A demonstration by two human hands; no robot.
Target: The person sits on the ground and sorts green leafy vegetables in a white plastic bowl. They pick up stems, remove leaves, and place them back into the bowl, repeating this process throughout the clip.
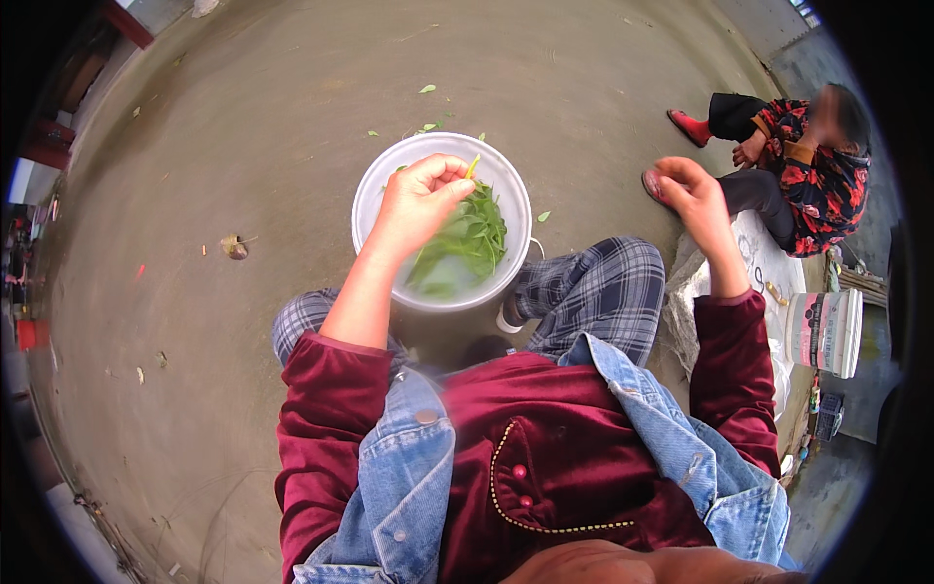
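Observation:
A white round bucket (362, 185) stands on the ground between my knees, with leafy greens (477, 234) inside. My left hand (423, 200) is over its left part, thumb and fingers pinched on a small yellow-green leaf or stem (473, 166) that sticks up from the fingertips. Off to the right, clear of the bucket, my right hand (696, 200) is raised above my knee. Its fingers are bent, with a gap between them and the thumb, and I see nothing held there.
Several loose leaves (428, 89) lie on the concrete floor (243, 146) around the bucket. At the right sits another person (817, 185) in a red-and-black floral top. A white sack (764, 253) and a white-and-pink pail (822, 333) are beside me. A dry brown leaf (233, 247) lies at left.

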